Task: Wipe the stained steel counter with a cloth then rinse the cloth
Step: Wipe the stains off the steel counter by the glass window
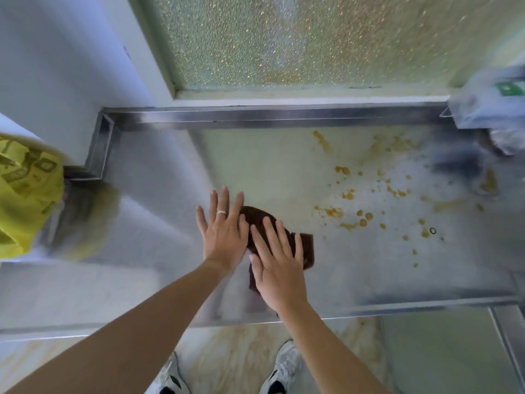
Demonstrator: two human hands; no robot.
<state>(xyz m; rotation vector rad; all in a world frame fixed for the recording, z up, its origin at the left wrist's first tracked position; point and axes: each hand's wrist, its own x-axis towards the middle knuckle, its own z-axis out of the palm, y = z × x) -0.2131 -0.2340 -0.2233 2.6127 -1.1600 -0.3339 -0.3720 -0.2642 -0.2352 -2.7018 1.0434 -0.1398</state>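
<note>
both hands lie flat on the dark brown cloth (304,245) near the front middle of the steel counter (159,223), the left hand (224,231) and right hand (277,268) with fingers straight and spread, pressing rather than gripping anything. the orange-brown stains (355,194) sit off to the right, untouched by the look of it. my worry: the cloth is small and bunched, so a broad sweep may just smear the mess about, or push it over the front edge onto the floor (241,354) by the shoes (284,368).
</note>
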